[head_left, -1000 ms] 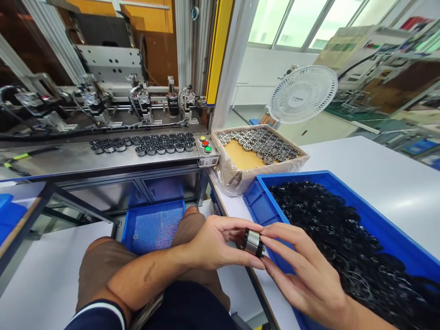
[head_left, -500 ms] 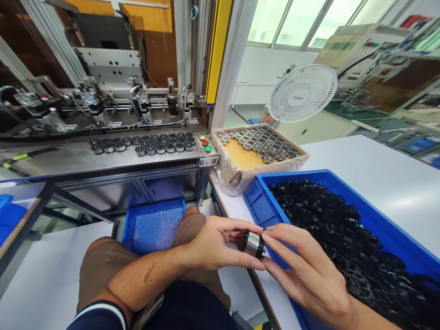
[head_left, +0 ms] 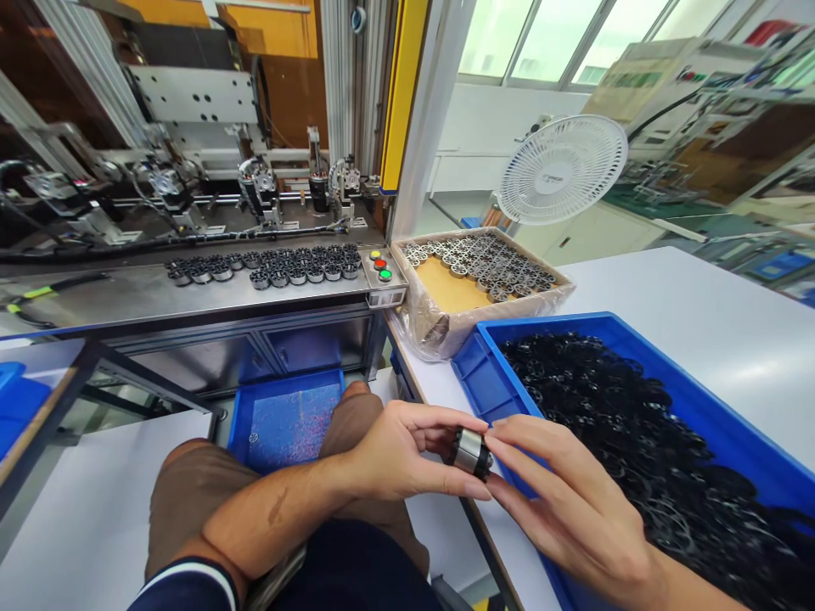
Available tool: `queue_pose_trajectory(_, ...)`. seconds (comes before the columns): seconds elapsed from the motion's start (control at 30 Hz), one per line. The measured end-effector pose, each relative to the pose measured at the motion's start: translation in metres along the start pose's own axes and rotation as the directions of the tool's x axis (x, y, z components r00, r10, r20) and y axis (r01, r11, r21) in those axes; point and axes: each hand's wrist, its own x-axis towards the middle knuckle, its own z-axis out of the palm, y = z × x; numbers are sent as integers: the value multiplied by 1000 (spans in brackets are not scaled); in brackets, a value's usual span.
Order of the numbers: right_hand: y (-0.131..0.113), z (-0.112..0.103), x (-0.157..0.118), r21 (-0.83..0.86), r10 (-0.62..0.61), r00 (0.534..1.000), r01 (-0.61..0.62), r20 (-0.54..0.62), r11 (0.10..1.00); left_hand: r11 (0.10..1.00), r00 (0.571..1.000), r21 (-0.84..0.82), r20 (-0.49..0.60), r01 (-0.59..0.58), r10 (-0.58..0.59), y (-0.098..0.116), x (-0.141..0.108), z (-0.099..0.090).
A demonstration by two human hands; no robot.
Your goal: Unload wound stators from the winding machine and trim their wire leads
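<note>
Between my two hands is a small round part (head_left: 469, 451), a silver metal ring with black pieces on both ends. My left hand (head_left: 417, 450) holds it from the left, thumb below and fingers above. The fingertips of my right hand (head_left: 560, 484) are closed on its right end. Beside my right hand, a blue bin (head_left: 497, 373) holds a heap of black plastic parts (head_left: 592, 399). A plastic-lined box (head_left: 439, 327) behind it holds rows of silver rings (head_left: 484, 263).
Black-and-silver parts (head_left: 297, 267) stand in rows on the machine's metal ledge (head_left: 146, 297), beside a button box (head_left: 384, 276). A white fan (head_left: 560, 170) stands behind the box. A blue tray (head_left: 286, 416) lies low near my knees.
The white plate inside the machine has shifted left and up. My hands hold nearly the same position around the part.
</note>
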Motion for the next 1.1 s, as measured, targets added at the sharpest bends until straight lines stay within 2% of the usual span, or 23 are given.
queue_pose_trajectory(0.13, 2, -2, 0, -37, -13, 999, 14, 38, 999, 999, 999, 24, 32, 28, -29, 1, -1, 0)
queue_pose_trajectory(0.33, 3, -3, -7, -122, -114, 988, 126, 100, 984, 999, 997, 30, 66, 36, -38, -7, -3, 1)
queue_pose_trajectory(0.47, 0, -2, -7, -158, -143, 987, 154, 75, 975, 996, 995, 83, 93, -45, 37, -13, -4, -1)
queue_pose_trajectory(0.53, 0, -1, -3, -114, -107, 992, 113, 63, 987, 981, 988, 159, 124, -112, 93, -11, -7, -2)
queue_pose_trajectory(0.63, 4, 0, 2, 24, 65, 997, -66, 51, 998, 933, 972, 306, 192, -189, 134, -2, -14, -1)
queue_pose_trajectory(0.7, 8, 2, 4, 113, 185, 982, -188, 36, 976, 876, 960, 420, 242, -236, 143, 5, -18, 2)
queue_pose_trajectory(0.77, 11, 4, 7, 199, 251, 967, -255, 47, 946, 807, 948, 514, 269, -292, 171, 10, -21, 4)
queue_pose_trajectory(0.83, 10, 5, 10, 270, 271, 960, -279, 70, 921, 765, 937, 550, 281, -335, 208, 12, -21, 4)
queue_pose_trajectory(0.9, 8, 6, 15, 296, 272, 959, -282, 75, 913, 767, 934, 540, 273, -348, 231, 10, -20, 4)
queue_pose_trajectory(1.0, 6, 8, 15, 267, 255, 965, -260, 55, 928, 808, 953, 514, 230, -289, 196, 4, -17, 2)
queue_pose_trajectory(1.1, 14, 12, -2, 190, 213, 976, -216, 41, 958, 856, 955, 449, 254, -255, 152, -1, -15, 2)
